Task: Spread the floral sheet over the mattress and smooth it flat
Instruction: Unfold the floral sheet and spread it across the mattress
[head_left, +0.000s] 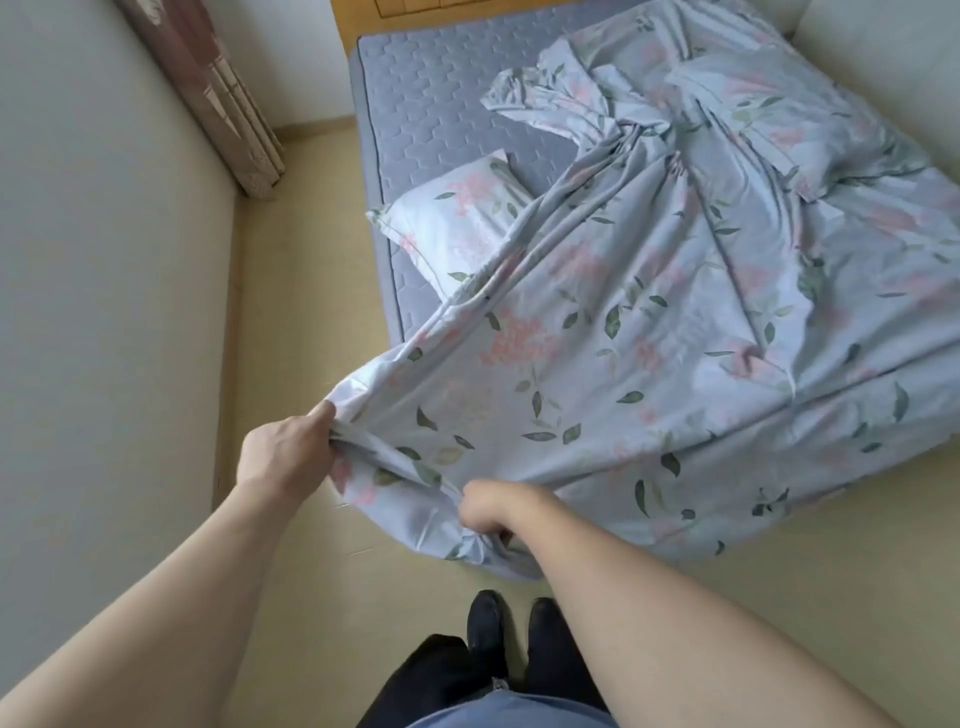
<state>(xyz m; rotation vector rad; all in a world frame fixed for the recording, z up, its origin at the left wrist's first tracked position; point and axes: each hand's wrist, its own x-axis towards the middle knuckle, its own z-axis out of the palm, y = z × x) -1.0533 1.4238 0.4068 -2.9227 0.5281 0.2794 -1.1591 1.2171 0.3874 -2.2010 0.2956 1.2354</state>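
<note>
The left hand (283, 454) and right hand (488, 512) each hold a closed grip on the near edge of the sheet (649, 322). It looks light, soft and limp, best held at corners. It lies bunched across the mattress (431, 119), partly covering a pillow (457, 218). No containers show.

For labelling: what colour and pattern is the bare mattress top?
Grey-blue mattress with quilted hexagon stitching, seen in the head view.

Nothing readable is showing up anywhere here, no text, labels, brands or numbers on anything that I can make out.
</note>
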